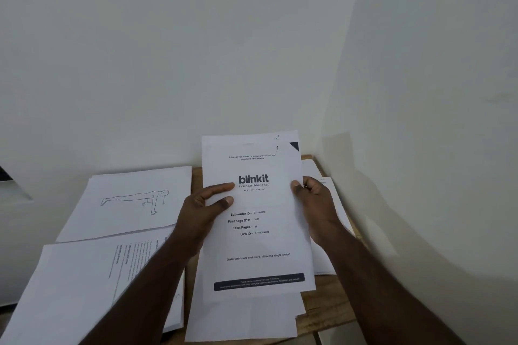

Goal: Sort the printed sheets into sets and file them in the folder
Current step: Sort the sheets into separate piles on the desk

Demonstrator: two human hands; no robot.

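- Both hands grip one set of printed sheets: the left hand (pixel 206 206) pinches its left edge, thumb and forefinger laid across the Blinkit cover page (pixel 256 221); the right hand (pixel 315 199) pinches the right edge, thumb in front.
- The set (pixel 246 316) is held up over the surface's (pixel 326 314) right half, lower sheets fanned unevenly.
- Sorting appears under way; squaring the fanned edges looks next.
- A push-up drawing sheet (pixel 131 202) lies toward the back-left, a text stack (pixel 84 280) at the front-left, more papers (pixel 333 221) by the right edge.
- No folder is visible.
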